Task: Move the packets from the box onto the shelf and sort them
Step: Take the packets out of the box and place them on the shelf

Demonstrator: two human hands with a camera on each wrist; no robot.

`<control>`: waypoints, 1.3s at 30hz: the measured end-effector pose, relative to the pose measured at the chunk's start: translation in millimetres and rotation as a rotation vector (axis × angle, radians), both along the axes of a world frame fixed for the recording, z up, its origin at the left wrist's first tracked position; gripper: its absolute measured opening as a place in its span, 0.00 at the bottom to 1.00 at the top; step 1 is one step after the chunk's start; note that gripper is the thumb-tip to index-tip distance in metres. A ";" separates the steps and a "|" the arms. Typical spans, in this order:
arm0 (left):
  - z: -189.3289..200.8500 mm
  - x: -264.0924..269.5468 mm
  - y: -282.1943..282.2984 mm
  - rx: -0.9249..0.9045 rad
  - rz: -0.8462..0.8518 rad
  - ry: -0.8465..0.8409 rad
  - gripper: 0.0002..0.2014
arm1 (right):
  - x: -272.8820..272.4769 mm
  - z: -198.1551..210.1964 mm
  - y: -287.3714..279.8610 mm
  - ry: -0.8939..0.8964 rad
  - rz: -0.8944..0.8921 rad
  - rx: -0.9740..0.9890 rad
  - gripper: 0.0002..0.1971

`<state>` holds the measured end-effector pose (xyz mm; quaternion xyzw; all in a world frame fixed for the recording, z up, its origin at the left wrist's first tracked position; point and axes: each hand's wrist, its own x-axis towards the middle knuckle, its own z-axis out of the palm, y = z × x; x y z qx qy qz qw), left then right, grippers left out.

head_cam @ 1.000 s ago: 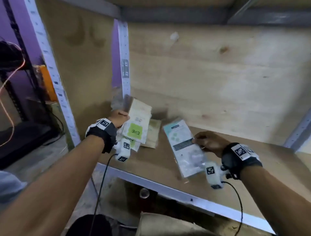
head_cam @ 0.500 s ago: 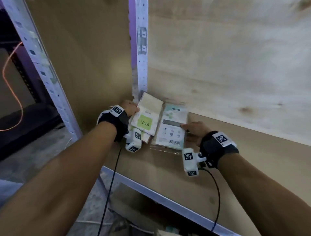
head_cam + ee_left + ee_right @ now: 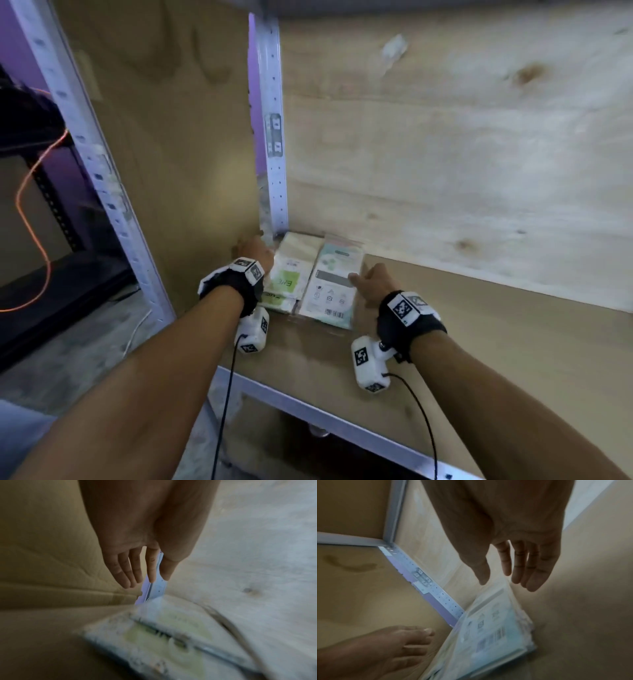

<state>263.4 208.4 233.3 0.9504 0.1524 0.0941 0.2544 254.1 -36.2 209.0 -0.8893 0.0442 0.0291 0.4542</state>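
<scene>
Two piles of packets lie side by side in the back left corner of the wooden shelf (image 3: 479, 342). The left pile's top packet (image 3: 289, 274) is white with a green square label, blurred in the left wrist view (image 3: 163, 639). The right pile's top packet (image 3: 334, 291) is pale teal with icons and a barcode (image 3: 489, 632). My left hand (image 3: 255, 250) hovers beside the white pile with straight fingers (image 3: 126, 572), holding nothing. My right hand (image 3: 371, 279) is at the teal packet's right edge, fingers (image 3: 530, 574) straight and spread above it.
A white perforated metal upright (image 3: 274, 137) stands in the corner just behind the piles. Plywood walls (image 3: 462, 154) close the back and left side. The shelf's metal front rail (image 3: 325, 416) runs below my wrists. Bare shelf board extends to the right.
The right hand carried the teal packet from mid-shelf to the corner, laid it beside the white pile and let go. The left hand released the white packets. The view tilted and moved closer.
</scene>
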 end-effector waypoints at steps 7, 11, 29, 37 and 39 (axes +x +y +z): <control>66.3 -96.0 -44.4 -0.185 -0.235 -0.076 0.12 | -110.6 61.8 -40.4 0.034 0.285 0.095 0.07; 72.5 -161.2 -85.9 -0.378 -0.432 -0.024 0.07 | -177.9 79.4 -70.3 -0.003 0.309 0.040 0.05; -79.6 -322.7 -185.7 -0.291 -0.621 0.431 0.10 | -360.6 -30.4 -166.8 0.091 0.179 -0.445 0.09; -179.6 -327.6 -211.2 -0.200 -0.677 0.701 0.12 | -350.4 -131.7 -173.0 0.289 0.249 -0.490 0.11; -204.6 -323.7 -212.4 -0.221 -0.643 0.766 0.13 | -342.9 -155.9 -168.5 0.340 0.300 -0.517 0.14</control>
